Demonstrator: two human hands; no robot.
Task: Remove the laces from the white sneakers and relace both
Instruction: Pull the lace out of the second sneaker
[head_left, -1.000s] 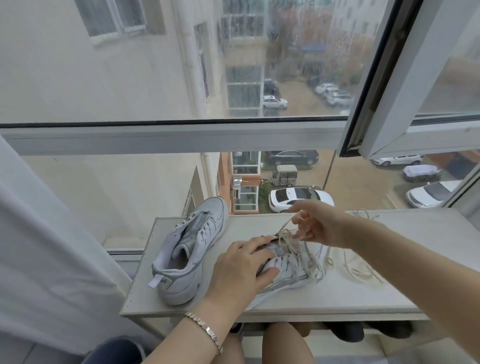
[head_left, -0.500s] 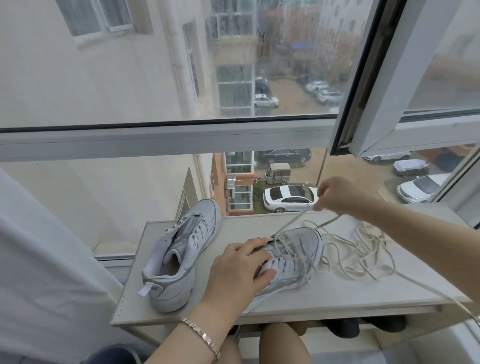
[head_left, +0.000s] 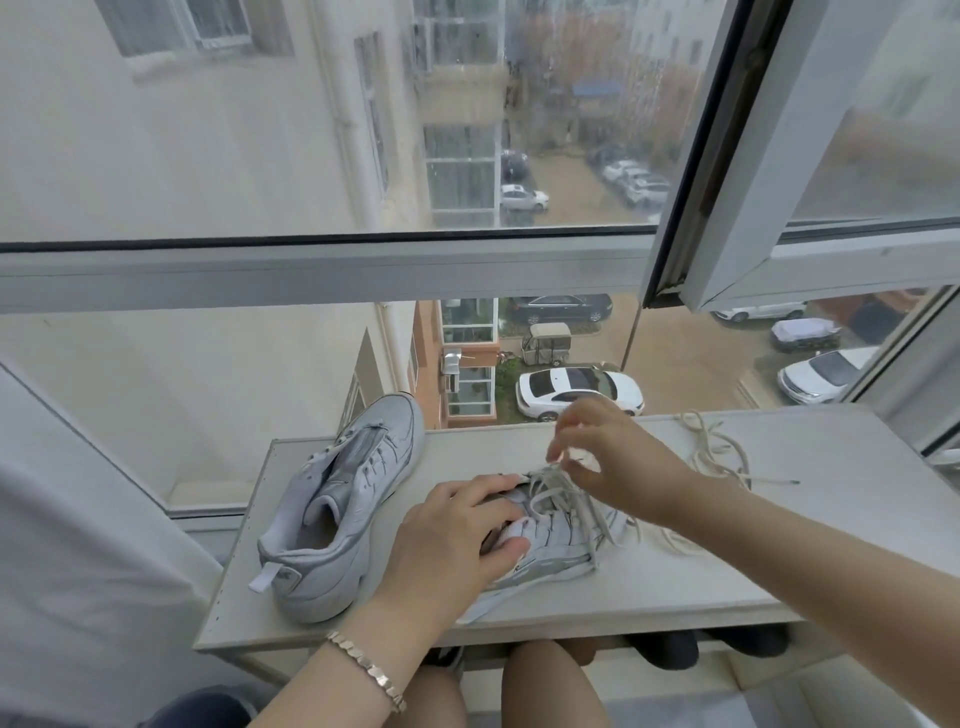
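Observation:
Two white sneakers lie on a pale shelf (head_left: 649, 587) by the window. The left sneaker (head_left: 343, 509) has no lace and points away from me. My left hand (head_left: 457, 540) grips the heel and collar of the right sneaker (head_left: 556, 540), holding it down. My right hand (head_left: 613, 457) hovers just above that sneaker's tongue, fingers bent, pinching the cream lace (head_left: 566, 493) where it crosses the eyelets. A loose lace (head_left: 717, 452) lies in a tangle on the shelf behind my right wrist.
The window glass (head_left: 311, 130) stands directly behind the shelf, and an open window frame (head_left: 737, 156) juts in at upper right. A white curtain (head_left: 78, 519) hangs at left. My knees (head_left: 550, 680) and dark shoes (head_left: 670, 649) show under the shelf's front edge.
My right hand pulled the lace up and to the right, then came back down to the sneaker's tongue. My left hand stayed on the right sneaker.

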